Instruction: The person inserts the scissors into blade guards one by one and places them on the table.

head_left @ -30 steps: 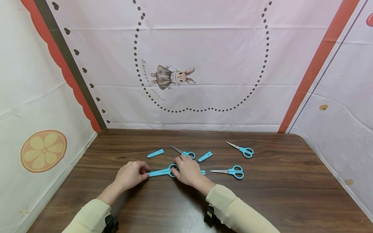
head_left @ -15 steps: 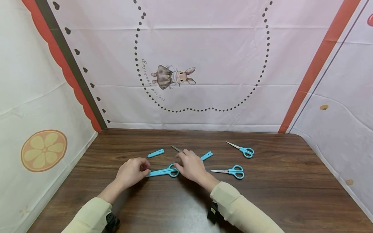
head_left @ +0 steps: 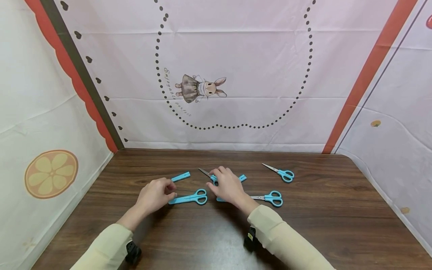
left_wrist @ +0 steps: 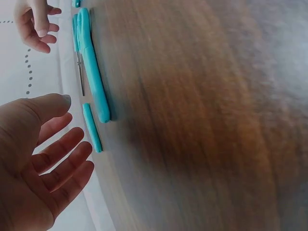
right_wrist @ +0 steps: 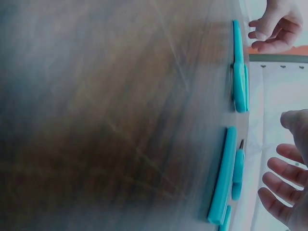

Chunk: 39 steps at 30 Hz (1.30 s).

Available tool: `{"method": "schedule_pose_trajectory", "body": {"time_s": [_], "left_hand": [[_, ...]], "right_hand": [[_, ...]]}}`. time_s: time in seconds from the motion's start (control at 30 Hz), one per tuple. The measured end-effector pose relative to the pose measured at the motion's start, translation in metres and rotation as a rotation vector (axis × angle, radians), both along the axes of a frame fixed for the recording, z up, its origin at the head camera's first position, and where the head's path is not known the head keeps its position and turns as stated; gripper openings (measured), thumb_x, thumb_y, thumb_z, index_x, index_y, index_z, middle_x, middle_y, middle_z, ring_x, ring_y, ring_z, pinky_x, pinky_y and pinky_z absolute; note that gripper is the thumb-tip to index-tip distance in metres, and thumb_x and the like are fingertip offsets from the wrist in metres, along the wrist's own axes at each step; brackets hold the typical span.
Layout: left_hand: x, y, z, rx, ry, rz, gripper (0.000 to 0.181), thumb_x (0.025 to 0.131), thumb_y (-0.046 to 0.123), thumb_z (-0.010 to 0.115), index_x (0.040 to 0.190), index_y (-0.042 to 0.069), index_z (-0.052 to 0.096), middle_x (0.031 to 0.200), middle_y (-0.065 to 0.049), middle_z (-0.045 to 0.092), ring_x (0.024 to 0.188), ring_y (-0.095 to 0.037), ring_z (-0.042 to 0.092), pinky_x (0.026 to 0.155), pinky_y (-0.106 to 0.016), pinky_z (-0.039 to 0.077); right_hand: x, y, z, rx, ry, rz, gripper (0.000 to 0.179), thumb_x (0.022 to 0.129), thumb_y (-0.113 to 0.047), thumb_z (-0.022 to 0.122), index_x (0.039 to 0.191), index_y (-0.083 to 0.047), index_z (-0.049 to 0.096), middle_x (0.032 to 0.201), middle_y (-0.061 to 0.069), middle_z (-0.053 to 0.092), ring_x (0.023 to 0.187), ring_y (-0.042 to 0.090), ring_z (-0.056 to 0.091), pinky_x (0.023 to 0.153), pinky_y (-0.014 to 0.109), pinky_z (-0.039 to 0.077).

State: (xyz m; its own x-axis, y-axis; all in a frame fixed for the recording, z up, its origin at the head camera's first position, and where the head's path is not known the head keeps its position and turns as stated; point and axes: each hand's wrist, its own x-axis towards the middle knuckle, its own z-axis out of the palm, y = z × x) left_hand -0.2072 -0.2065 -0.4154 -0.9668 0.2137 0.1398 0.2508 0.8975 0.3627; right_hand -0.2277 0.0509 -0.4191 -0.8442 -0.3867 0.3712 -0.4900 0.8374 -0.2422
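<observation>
A pair of scissors (head_left: 197, 197) with light-blue handles lies with its blades inside a blue sheath. My left hand (head_left: 156, 195) is by the sheath's tip; in the left wrist view its fingers (left_wrist: 62, 149) are loosely bent around nothing. Over the middle of the table is my right hand (head_left: 229, 186), its spread fingers (right_wrist: 284, 173) holding nothing in the right wrist view. Beneath or behind it lie bare scissors (head_left: 204, 172), their handles partly covered, and two partly hidden blue sheaths, one toward the back (head_left: 243, 177) and one nearer (head_left: 221, 200).
Two more bare scissors lie to the right, a nearer pair (head_left: 274, 198) and a farther pair (head_left: 287, 176). Another blue sheath (head_left: 182, 176) is behind my left hand. Printed cloth (head_left: 263, 75) hangs beyond the wooden table (head_left: 189, 240).
My right hand has left the sheathed scissors' handles and moved right and farther back. My left hand has let go of the sheath's tip and lifted slightly.
</observation>
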Motion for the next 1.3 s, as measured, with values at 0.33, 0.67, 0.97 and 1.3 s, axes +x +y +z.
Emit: {"method": "schedule_pose_trajectory", "body": {"time_s": [0.33, 0.67, 0.97, 1.3], "left_hand": [[-0.005, 0.003, 0.005, -0.013, 0.012, -0.005, 0.013, 0.076, 0.027, 0.073, 0.086, 0.022, 0.068, 0.085, 0.006, 0.062, 0.074, -0.012, 0.060, 0.055, -0.030, 0.045], [-0.013, 0.005, 0.008, -0.010, 0.017, -0.010, 0.019, 0.078, 0.028, 0.072, 0.093, 0.017, 0.068, 0.091, 0.002, 0.063, 0.076, -0.014, 0.060, 0.057, -0.033, 0.046], [-0.021, 0.003, 0.008, -0.022, 0.010, 0.012, 0.022, 0.078, 0.028, 0.071, 0.097, 0.017, 0.068, 0.094, -0.001, 0.063, 0.076, -0.014, 0.061, 0.056, -0.032, 0.045], [-0.030, -0.003, 0.006, -0.021, -0.010, 0.029, 0.025, 0.079, 0.029, 0.071, 0.099, 0.015, 0.068, 0.093, -0.002, 0.063, 0.076, -0.016, 0.060, 0.056, -0.033, 0.045]], "right_hand": [[-0.009, 0.011, -0.001, -0.012, -0.037, -0.030, 0.041, 0.085, -0.040, 0.062, 0.117, -0.015, 0.060, 0.110, 0.004, 0.058, 0.099, 0.022, 0.055, 0.076, 0.037, 0.049], [-0.013, 0.017, 0.005, 0.042, -0.132, -0.080, 0.048, 0.084, -0.045, 0.062, 0.123, -0.017, 0.056, 0.116, 0.005, 0.055, 0.106, 0.023, 0.052, 0.078, 0.038, 0.048], [-0.016, 0.021, 0.007, 0.041, -0.174, -0.096, 0.051, 0.083, -0.046, 0.062, 0.126, -0.018, 0.055, 0.119, 0.006, 0.054, 0.107, 0.024, 0.051, 0.078, 0.040, 0.048], [-0.019, 0.024, 0.003, 0.084, -0.170, -0.099, 0.053, 0.084, -0.049, 0.060, 0.127, -0.019, 0.055, 0.122, 0.007, 0.054, 0.112, 0.027, 0.050, 0.087, 0.043, 0.045]]}}
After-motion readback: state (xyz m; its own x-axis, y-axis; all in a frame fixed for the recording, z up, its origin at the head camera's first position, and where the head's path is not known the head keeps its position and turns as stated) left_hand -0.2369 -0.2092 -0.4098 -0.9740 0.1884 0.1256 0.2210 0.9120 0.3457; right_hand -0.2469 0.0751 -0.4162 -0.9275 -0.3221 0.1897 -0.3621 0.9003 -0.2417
